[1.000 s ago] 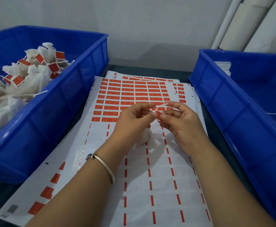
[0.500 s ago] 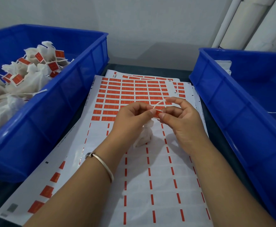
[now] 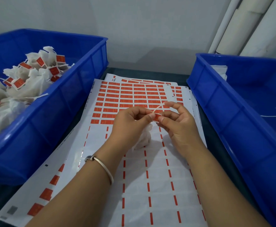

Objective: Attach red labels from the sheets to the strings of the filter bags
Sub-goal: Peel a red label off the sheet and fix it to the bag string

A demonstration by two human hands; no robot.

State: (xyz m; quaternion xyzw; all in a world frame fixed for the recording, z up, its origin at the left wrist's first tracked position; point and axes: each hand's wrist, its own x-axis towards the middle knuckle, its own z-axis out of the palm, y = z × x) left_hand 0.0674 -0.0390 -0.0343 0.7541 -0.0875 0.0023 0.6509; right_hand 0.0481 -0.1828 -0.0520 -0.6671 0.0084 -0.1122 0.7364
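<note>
- Left hand (image 3: 129, 123) and right hand (image 3: 180, 123) both pinch the red label (image 3: 157, 116) around the string (image 3: 158, 107); filter bag (image 3: 143, 138) hangs below them.
- Risk: string slips off-centre, label folds crooked or sticks to a fingertip.

The left hand (image 3: 130, 123) and the right hand (image 3: 178, 123) meet over the label sheet (image 3: 134, 177), both pinching one red label (image 3: 157, 116) with a white string (image 3: 157, 108). Under the left hand hangs a white filter bag (image 3: 143, 139). Beside each hand stands a blue bin (image 3: 65, 102).
</note>
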